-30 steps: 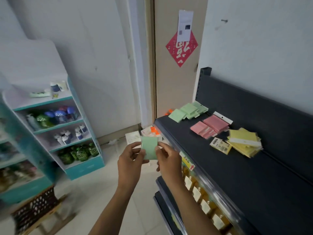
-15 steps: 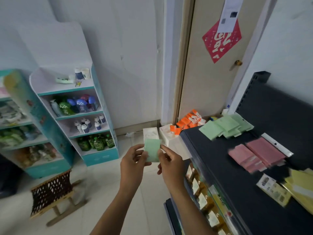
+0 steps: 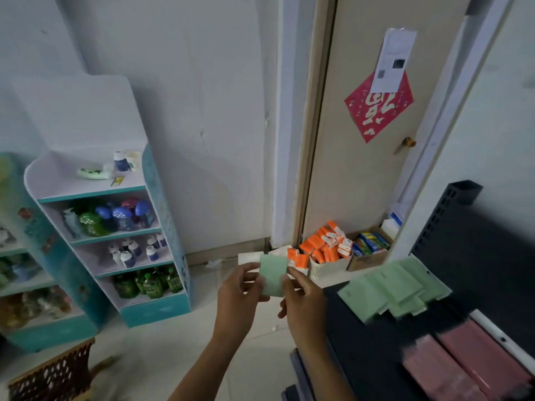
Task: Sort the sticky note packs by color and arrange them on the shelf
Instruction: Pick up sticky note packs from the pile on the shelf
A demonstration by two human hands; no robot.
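A green sticky note pack [image 3: 273, 274] is held upright in front of me, pinched between my left hand [image 3: 240, 299] on its left edge and my right hand [image 3: 304, 302] on its right edge. It hangs over the floor, just left of the dark shelf [image 3: 373, 351]. On the shelf's near end lies a loose pile of green packs [image 3: 396, 287]. Pink packs [image 3: 469, 363] lie further right on the same shelf, blurred. No yellow packs are in view.
A beige door [image 3: 362, 157] with a red paper ornament stands behind the shelf end. On the floor below it are a basket of orange boxes [image 3: 324, 250] and a cardboard box [image 3: 367, 253]. A teal display rack [image 3: 115, 235] with bottles stands left; a wicker stool [image 3: 52, 374] sits bottom left.
The view has swung left and up, so the yellow packs have left the frame and the door fills more of it. Both hands keep the same hold on the green pack.
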